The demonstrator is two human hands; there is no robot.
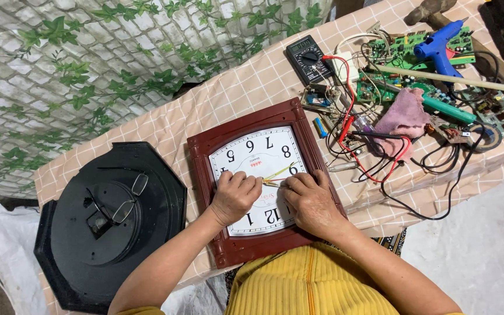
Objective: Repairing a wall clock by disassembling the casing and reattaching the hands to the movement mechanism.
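Two hands rest on a wall clock [261, 186] that lies face up on the desk [252, 87], which is covered with a pale checked cloth. The clock has a dark red-brown frame and a white dial, and it sits at the near edge of the desk, right in front of the person's yellow top [316, 283]. To its left lies a black eight-sided clock back [109, 224], larger than the clock, hanging partly over the desk's near left edge, with a pair of glasses [125, 198] on top of it.

The left hand [234, 195] lies on the left half of the dial, fingers curled, its fingertips pinching the near end of the thin gold clock hands [278, 174] at the middle of the dial. The right hand [310, 201] lies on the right half, fingers bent down with its fingertips at the same spot; whether it pinches the gold pieces or only presses beside them cannot be told.

Far right on the desk is a heap of green circuit boards [421, 64] tangled with red and black wires [380, 157]. Among them are a pink rag [406, 114], a blue glue gun [438, 49], a black meter [310, 58] and a pale wooden stick [444, 77].
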